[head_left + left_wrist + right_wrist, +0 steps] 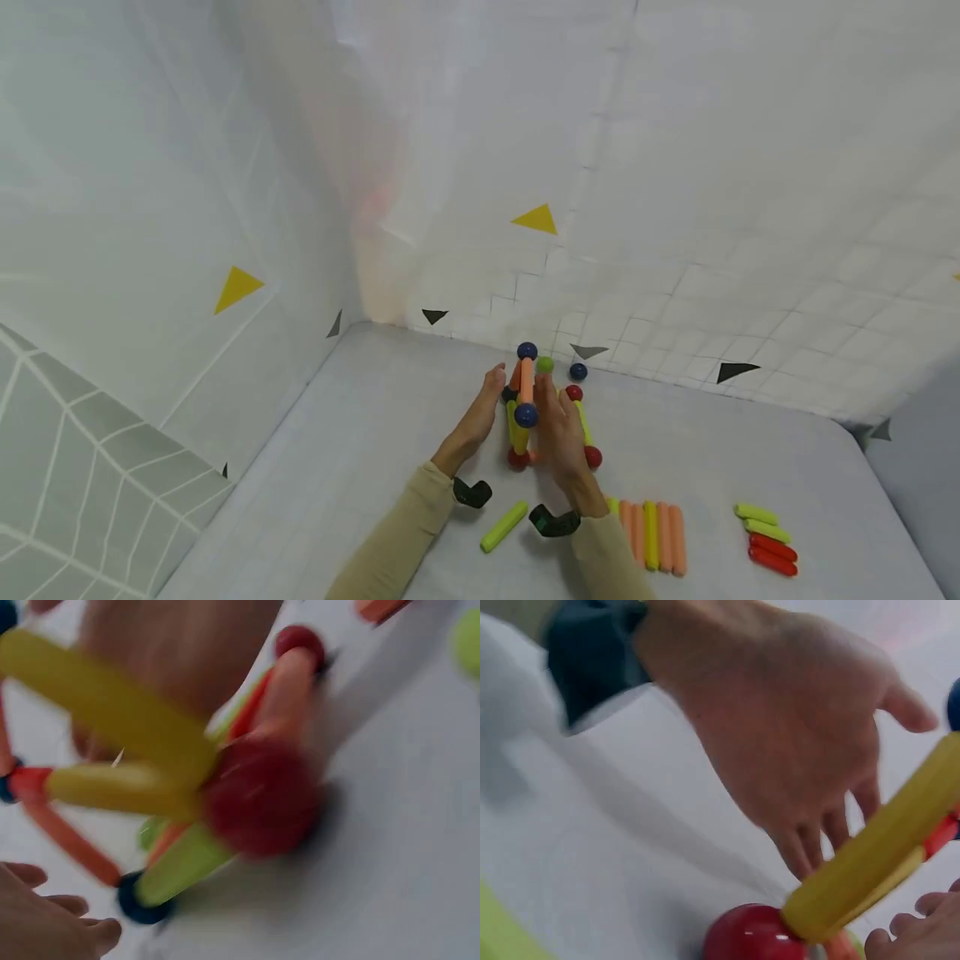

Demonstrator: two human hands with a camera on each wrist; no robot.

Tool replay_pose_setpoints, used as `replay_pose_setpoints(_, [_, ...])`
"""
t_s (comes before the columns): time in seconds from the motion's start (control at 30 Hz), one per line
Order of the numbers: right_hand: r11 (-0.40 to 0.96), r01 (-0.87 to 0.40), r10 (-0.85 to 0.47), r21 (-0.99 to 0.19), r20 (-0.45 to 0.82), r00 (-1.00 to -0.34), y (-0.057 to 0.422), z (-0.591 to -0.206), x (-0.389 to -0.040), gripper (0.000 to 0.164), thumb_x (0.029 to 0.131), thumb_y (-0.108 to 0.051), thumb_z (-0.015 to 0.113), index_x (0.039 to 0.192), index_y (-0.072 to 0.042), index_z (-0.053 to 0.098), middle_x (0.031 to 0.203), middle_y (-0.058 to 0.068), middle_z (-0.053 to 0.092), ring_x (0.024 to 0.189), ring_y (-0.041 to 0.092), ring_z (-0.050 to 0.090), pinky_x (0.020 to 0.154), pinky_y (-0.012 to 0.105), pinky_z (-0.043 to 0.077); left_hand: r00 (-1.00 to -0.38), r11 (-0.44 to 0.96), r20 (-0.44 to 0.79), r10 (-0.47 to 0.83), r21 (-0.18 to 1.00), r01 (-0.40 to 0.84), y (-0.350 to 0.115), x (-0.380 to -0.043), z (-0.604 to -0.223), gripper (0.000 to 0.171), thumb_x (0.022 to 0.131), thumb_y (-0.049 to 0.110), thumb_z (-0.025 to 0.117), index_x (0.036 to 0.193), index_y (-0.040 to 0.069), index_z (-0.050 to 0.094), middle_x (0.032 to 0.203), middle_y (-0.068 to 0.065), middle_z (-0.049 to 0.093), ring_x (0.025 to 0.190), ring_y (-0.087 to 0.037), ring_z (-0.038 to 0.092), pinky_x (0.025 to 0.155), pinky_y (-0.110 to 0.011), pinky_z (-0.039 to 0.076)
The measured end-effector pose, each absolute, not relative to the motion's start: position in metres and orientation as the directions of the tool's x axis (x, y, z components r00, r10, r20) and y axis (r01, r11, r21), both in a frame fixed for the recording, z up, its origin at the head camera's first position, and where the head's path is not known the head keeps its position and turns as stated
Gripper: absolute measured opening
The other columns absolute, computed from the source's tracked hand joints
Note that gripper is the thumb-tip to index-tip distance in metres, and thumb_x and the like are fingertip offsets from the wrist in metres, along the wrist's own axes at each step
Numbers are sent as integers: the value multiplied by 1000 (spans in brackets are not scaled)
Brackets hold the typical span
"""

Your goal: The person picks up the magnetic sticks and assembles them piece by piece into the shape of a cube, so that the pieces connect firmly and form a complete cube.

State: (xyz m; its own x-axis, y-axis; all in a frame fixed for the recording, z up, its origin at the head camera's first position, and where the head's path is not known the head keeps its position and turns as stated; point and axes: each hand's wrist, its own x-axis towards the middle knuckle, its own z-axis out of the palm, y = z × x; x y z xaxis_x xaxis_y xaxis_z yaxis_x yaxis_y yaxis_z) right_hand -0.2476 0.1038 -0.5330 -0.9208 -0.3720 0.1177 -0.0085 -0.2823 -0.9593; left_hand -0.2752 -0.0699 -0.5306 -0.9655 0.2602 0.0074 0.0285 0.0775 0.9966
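Observation:
A frame of magnetic building sticks and balls stands between both hands in the head view. One orange stick spans two blue balls at its top, the near blue ball included. Yellow sticks slope down from there to a red ball. My left hand is held along the frame's left side, fingers extended and palm facing it. On the other side, my right hand reaches forward with extended fingers, covering part of the frame. Neither hand grips a stick or ball.
A loose yellow-green stick lies in front of the frame. To the right is a row of orange and yellow sticks, and farther right red sticks beside green ones. A dark blue ball sits near the back wall.

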Motion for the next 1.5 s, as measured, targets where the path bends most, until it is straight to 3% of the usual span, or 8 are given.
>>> replay_pose_setpoints(0.13, [-225,59,-417,-973,42,-908,95,-537,-254,79,106,-72,3,171,-28,-7,179,-7,-11,166,27,-15,126,67,-15,-959,28,-33,283,999,-26,-56,-271,-544,75,113,58,16,172,13,3,179,-12,1,166,-37,-3,127,-70,-4])
replay_pose_setpoints(0.47, [-182,38,-446,-982,49,-894,83,-539,-255,66,108,-67,2,169,-42,-3,177,-20,-10,165,19,-19,126,65,-18,-957,-37,-55,286,997,-68,-52,-271,-553,77,112,63,19,172,19,3,180,-6,0,166,-34,-6,126,-71,-8])
replay_pose_setpoints(0.7, [-138,80,-442,-987,-11,-897,87,-535,-259,73,107,-70,3,170,-34,-6,179,-8,-11,165,30,-16,124,71,-14,-961,-50,-28,276,998,-43,-52,-272,-559,76,113,60,20,172,16,1,180,-8,-2,166,-36,-6,126,-70,-7])
replay_pose_setpoints(0.93, [66,86,-80,-994,-91,-993,117,-525,-288,67,115,-52,29,164,-7,35,164,21,43,146,39,46,120,52,40,-965,60,259,51,963,261,-51,-270,-568,58,115,37,29,161,1,31,167,-26,34,156,-42,34,126,-64,27])
replay_pose_setpoints(1.07, [437,-59,24,-897,78,-997,140,-525,-316,44,111,-31,54,146,-4,59,133,22,66,117,36,63,97,47,51,-842,179,539,-11,830,529,-57,-267,-562,46,108,28,41,145,1,48,139,-27,59,127,-38,58,102,-53,49])
replay_pose_setpoints(1.2, [675,-296,-180,-675,239,-954,153,-528,-342,45,104,-17,68,144,2,59,130,32,65,105,43,68,90,57,56,-646,331,759,86,590,737,-67,-266,-552,53,106,44,45,138,2,54,108,-17,68,88,-28,67,75,-39,56])
replay_pose_setpoints(1.33, [758,-402,-333,-514,225,-916,154,-523,-359,53,100,-18,74,148,-1,58,141,33,60,117,49,65,96,63,54,-474,396,861,188,375,838,-72,-266,-544,62,105,53,47,131,-2,60,91,-8,68,62,-21,64,56,-28,56])
replay_pose_setpoints(1.5, [840,-363,-337,-402,137,-932,151,-518,-368,48,99,-20,75,144,-5,64,143,25,64,129,47,61,105,63,51,-330,399,911,248,214,891,-67,-267,-542,48,101,39,56,124,-1,66,88,-5,71,60,-14,63,55,-22,55])
